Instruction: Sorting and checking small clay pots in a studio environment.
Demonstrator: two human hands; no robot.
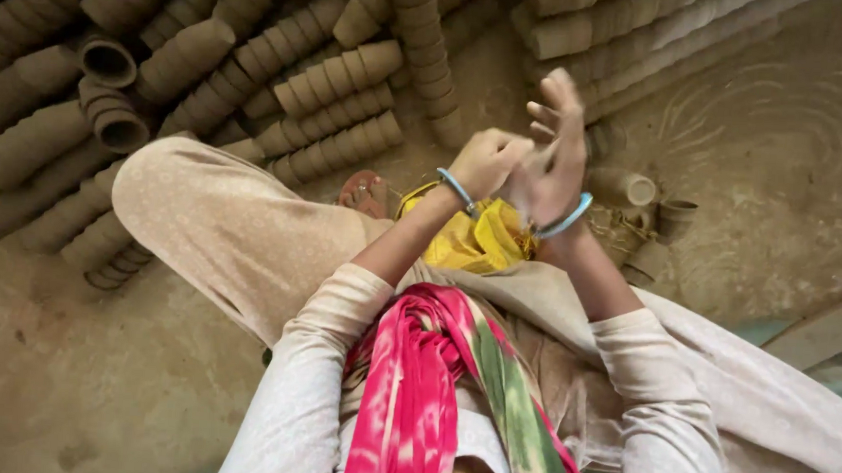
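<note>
My left hand (pixel 487 163) is curled into a fist and pressed against the palm of my right hand (pixel 555 149), whose fingers are stretched out and apart. Both hands are raised in front of me, slightly blurred, and nothing shows between them. Each wrist carries a light blue bangle (pixel 459 190). Below the hands a crumpled yellow cloth (pixel 474 245) lies on my lap. A few loose clay cups (pixel 633 189) sit on the ground just right of my right hand.
Long stacked rows of clay cups (pixel 333 75) lie piled across the back and left. More stacks (pixel 590 28) lean at the upper right. My bent knee (pixel 208 214) and sandalled foot (pixel 365 192) rest on the dirt floor. A pink and green scarf (pixel 431 393) hangs down my chest.
</note>
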